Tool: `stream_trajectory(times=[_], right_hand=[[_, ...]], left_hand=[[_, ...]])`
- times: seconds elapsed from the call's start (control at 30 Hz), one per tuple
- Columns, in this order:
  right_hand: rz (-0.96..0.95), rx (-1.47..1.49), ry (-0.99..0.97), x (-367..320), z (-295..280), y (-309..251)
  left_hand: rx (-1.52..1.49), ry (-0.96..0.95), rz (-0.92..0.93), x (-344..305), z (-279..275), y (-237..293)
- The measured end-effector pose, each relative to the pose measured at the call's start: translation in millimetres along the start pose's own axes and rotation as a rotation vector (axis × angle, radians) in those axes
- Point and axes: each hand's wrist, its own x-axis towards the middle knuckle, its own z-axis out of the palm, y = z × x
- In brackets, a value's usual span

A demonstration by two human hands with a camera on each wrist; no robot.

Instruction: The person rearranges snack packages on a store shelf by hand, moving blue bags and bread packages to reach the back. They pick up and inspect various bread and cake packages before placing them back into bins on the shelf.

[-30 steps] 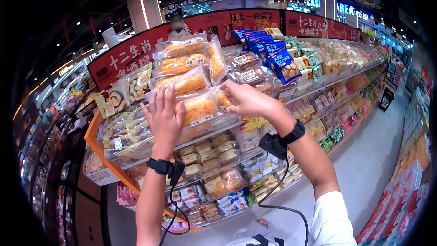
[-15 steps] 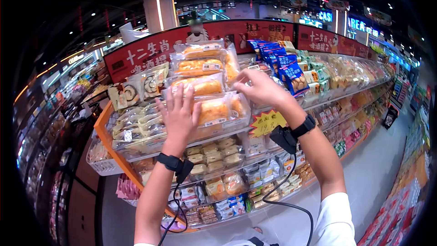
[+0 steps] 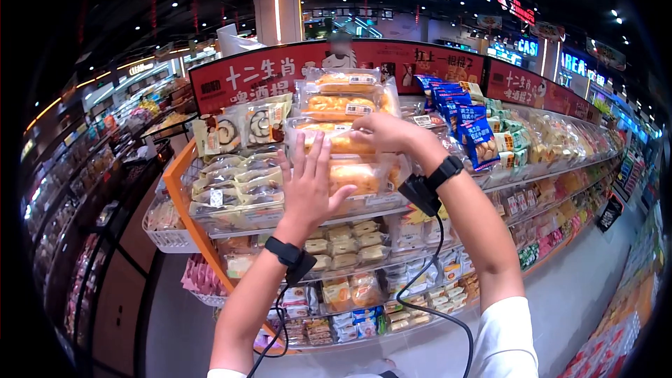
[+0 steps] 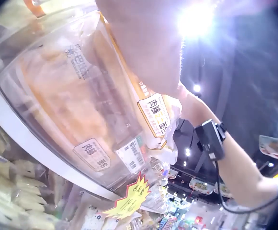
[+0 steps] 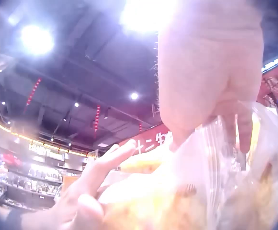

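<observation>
1. Two bare hands reach into a shop shelf of packaged bakery goods, working at a stack of clear-wrapped bread packs (image 3: 343,106).
2. The left hand (image 3: 308,185) is flat against the lower left of the stack, fingers straight and spread upward, thumb out to the side, clasping nothing.
3. The right hand (image 3: 385,133) bends down from above at the right end of the middle packs. Its fingertips are among the plastic film; I cannot tell whether they pinch it.
4. The lowest pack (image 3: 357,178) lies along the shelf's front edge (image 4: 38,158), a pale rim just below it. A yellow star-shaped price tag (image 4: 131,196) hangs near the pack's end.
5. Behind the stack, a red sign (image 3: 259,73) walls off the back.
6. On the left, swiss-roll packs (image 3: 227,131) stand close by, and an orange post (image 3: 190,213) marks the shelf's end. On the right, blue packets (image 3: 479,138) lean near the right wrist.
7. Between the forearms is a wide gap, with lower shelves visible through it. Grey floor (image 3: 560,273) stretches away along the right side.
</observation>
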Motion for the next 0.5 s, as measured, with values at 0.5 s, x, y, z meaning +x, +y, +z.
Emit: stream_trajectory(times=[0.5], right_hand=[[0.040,0.123,0.145,14.1,-28.8,23.4]], left_hand=[[0.075,-0.014,0.055,11.8,15.2,-7.5]])
